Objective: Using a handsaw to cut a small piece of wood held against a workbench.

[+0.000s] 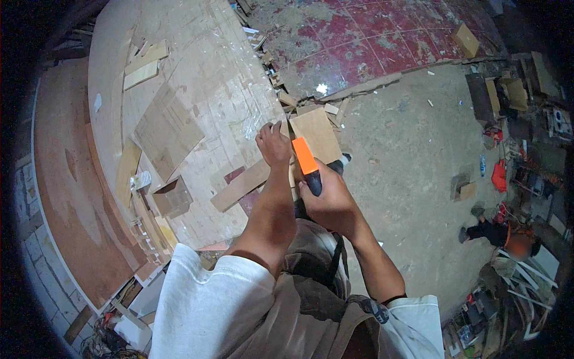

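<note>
My right hand (332, 194) is closed around a hand tool with a bright orange block-shaped part (305, 157) and a black end (313, 183). Its working end cannot be made out. Just left of it, my left hand (275, 146) curls its fingers over a narrow wooden strip (285, 128) at the worktable's right edge; the thumb is hidden. Right beside the tool is a flat light wooden board (315, 133). A long plank (240, 186) lies on the table, partly behind my left forearm.
The plywood worktable (197, 54) carries a square wood panel (169, 130), an open box (173, 196) and scrap strips (142, 75). Offcuts line its right edge. Beyond the concrete floor (406, 137), a person (502, 232) is among tools and scrap at the far right.
</note>
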`<control>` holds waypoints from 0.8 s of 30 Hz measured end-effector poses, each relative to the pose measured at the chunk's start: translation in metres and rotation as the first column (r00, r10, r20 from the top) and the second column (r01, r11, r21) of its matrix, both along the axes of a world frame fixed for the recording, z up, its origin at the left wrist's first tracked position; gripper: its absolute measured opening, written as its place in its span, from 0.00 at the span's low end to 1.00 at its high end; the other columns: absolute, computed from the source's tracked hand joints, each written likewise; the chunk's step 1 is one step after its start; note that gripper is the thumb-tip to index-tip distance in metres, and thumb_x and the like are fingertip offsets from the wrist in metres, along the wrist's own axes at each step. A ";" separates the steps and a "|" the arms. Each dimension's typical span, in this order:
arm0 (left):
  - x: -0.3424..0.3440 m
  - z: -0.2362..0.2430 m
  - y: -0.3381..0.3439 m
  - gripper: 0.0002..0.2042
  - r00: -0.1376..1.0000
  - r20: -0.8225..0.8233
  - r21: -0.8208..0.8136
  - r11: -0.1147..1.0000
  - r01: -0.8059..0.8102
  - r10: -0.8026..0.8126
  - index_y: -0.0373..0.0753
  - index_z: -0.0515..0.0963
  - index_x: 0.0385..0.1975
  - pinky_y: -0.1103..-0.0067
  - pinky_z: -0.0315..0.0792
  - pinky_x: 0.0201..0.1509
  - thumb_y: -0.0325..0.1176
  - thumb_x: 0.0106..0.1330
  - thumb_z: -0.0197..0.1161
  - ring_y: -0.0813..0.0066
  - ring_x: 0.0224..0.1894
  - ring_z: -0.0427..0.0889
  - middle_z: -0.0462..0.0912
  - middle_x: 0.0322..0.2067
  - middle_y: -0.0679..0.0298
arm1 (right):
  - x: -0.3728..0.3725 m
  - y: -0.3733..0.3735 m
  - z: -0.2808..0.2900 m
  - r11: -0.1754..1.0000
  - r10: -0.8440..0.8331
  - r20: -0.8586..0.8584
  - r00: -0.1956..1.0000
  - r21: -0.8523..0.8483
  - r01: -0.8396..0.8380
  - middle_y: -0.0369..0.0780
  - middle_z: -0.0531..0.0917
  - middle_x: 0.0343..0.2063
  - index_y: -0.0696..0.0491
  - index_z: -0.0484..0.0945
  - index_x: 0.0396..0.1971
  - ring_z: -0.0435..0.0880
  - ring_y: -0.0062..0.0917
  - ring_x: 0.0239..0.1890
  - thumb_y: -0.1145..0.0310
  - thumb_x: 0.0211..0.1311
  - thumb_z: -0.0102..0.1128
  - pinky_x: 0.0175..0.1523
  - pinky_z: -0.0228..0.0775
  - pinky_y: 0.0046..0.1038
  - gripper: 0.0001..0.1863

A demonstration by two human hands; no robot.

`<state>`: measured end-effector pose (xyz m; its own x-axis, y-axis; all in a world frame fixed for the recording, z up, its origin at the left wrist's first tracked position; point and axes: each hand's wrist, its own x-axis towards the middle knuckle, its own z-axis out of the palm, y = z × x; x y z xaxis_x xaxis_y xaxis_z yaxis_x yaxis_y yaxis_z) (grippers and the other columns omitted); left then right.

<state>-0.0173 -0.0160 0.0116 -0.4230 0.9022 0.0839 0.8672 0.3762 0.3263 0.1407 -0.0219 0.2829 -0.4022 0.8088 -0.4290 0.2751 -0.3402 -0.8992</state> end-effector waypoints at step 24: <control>-0.002 0.001 0.000 0.17 0.998 -0.043 -0.011 0.999 -0.047 0.046 0.46 0.81 0.46 0.69 0.61 0.55 0.28 0.57 0.58 0.68 0.53 0.74 0.77 0.46 0.62 | 0.006 -0.037 -0.047 0.988 -0.049 -0.005 0.999 0.148 0.049 0.55 0.81 0.40 0.61 0.74 0.48 0.81 0.48 0.49 0.75 0.60 0.55 0.51 0.71 0.35 0.15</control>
